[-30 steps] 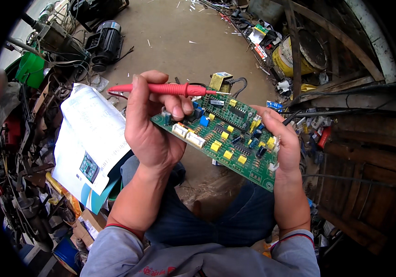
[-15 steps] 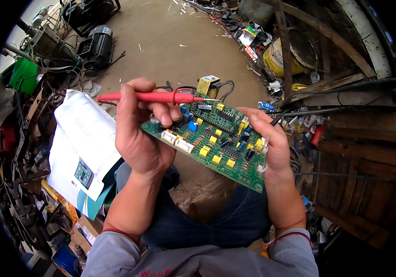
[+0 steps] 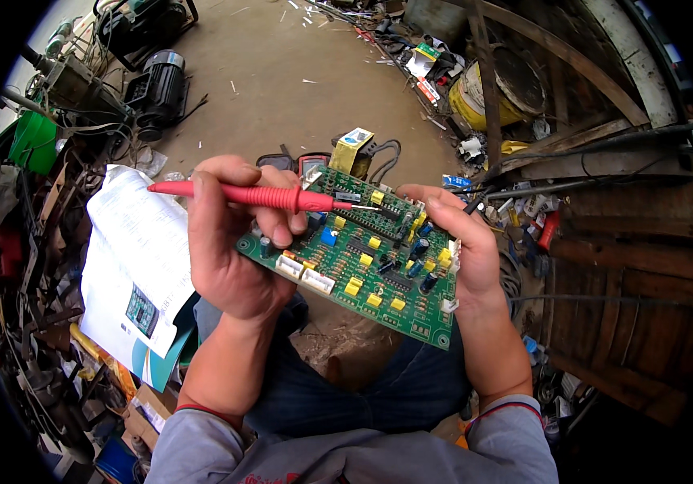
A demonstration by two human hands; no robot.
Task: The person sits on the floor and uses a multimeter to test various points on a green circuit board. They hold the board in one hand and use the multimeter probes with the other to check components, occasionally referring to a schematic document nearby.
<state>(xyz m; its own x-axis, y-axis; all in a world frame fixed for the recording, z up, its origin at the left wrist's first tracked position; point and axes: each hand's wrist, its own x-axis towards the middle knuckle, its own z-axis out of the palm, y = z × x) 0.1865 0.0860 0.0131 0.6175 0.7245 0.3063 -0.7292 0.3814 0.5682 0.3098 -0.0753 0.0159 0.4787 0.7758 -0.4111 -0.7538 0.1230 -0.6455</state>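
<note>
left hand: curled tight round a red plastic multimeter probe, fingers also pressing the near-left edge of the board
right hand: closed on the right edge of the board, thumb on top, fingers underneath
board: green rectangular circuit board with yellow and blue parts and white connectors, held tilted over the lap, between both hands
probe tip: metal point lies over the upper middle of the board; cannot tell if it touches
lap: blue jeans just below the board
left side: white printed paper sheet on the scrap pile, near the left hand
floor: bare concrete floor; black electric motor far left, yellow transformer block just behind the board
</note>
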